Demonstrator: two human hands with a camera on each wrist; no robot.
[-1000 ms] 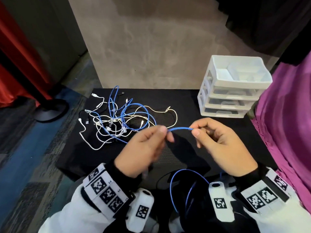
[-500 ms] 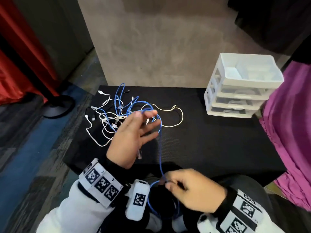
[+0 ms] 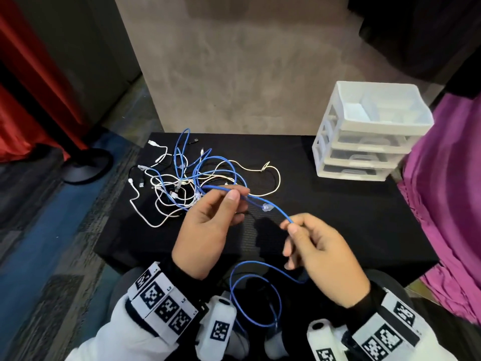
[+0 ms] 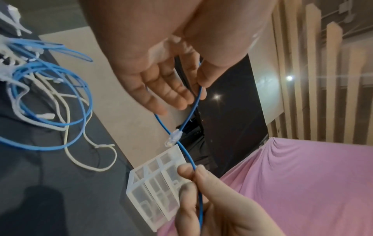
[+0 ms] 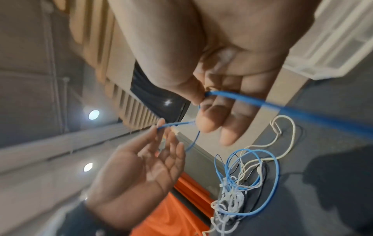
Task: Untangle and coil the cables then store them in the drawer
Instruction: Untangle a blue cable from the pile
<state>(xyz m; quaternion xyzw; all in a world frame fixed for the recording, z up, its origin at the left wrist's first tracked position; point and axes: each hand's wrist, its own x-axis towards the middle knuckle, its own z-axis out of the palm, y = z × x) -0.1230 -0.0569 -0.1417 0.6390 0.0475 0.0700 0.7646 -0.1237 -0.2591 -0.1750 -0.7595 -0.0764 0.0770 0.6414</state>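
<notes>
Head view, nearest: right hand (image 3: 321, 259) pinching blue cable (image 3: 277, 211) between thumb and forefinger; left hand (image 3: 208, 225) just left of it, pinching same cable, other fingers (image 4: 161, 89) loose. Clear plug (image 3: 268, 207) between hands. Beyond: tangled cables (image 3: 187, 178) on black surface (image 3: 338, 217); drawer unit (image 3: 364, 134) far right of tangle.

On the table (image 3: 338, 217) the tangle of cables (image 3: 187, 178) lies at the back left, and the drawer unit (image 3: 364, 142) stands at the back right, well apart from it. Both hands are above the front edge, the left hand (image 3: 208, 230) left of the right hand (image 3: 320, 256). One cable (image 3: 276, 211) runs between them and hangs down in a loop before the table.
</notes>
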